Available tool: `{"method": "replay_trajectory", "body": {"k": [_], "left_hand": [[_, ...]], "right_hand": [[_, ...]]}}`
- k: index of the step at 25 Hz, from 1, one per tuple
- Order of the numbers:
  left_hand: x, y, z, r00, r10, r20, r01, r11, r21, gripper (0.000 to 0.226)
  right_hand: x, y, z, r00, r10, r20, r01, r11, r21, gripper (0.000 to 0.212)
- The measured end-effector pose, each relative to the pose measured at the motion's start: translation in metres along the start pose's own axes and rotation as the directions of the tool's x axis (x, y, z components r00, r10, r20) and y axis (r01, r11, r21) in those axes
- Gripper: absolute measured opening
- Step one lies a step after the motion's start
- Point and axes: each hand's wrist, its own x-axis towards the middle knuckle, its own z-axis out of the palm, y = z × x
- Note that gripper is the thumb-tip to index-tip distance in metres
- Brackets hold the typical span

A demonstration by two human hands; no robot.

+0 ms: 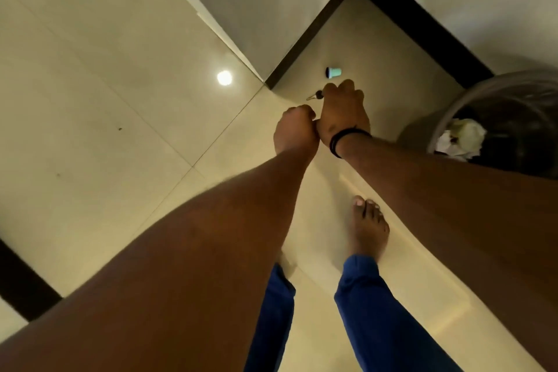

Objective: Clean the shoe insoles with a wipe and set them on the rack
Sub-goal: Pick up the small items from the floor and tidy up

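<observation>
Shiny cream floor (90, 130) tiles fill the view, with white walls and a dark strip at the corner. Both hands are out in front, close together and touching. The left hand (294, 130) is curled in a fist; I cannot see anything in its grip. The right hand (342, 113) is curled too, and something small and dark pokes out past its fingers; I cannot tell if it holds that or if it lies on the floor. A small green cap (333, 72) lies just beyond. A bin (453, 118) with crumpled white paper stands to the right. Bare feet stand below. No insoles, wipe or rack can be seen. I think the next good move is to look around slowly and find the insoles first.
</observation>
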Motion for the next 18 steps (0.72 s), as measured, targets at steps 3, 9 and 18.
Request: {"method": "replay_trajectory", "body": {"k": [3, 9, 18], "left_hand": [[0.06, -0.013, 0.024, 0.993, 0.104, -0.053, -0.099, 0.991, 0.089, 0.024], [0.118, -0.009, 0.055, 0.937, 0.343, -0.066, -0.301, 0.889, 0.346, 0.03], [0.115, -0.02, 0.062, 0.949, 0.304, -0.08, -0.289, 0.944, 0.16, 0.018]], "right_hand": [[0.053, 0.011, 0.034, 0.997, -0.017, -0.079, 0.008, 0.993, -0.115, 0.053], [0.105, 0.035, 0.071, 0.979, -0.184, -0.091, 0.153, 0.951, -0.27, 0.038], [0.088, 0.033, 0.064, 0.996, -0.013, -0.085, 0.009, 0.999, -0.051, 0.026]]}}
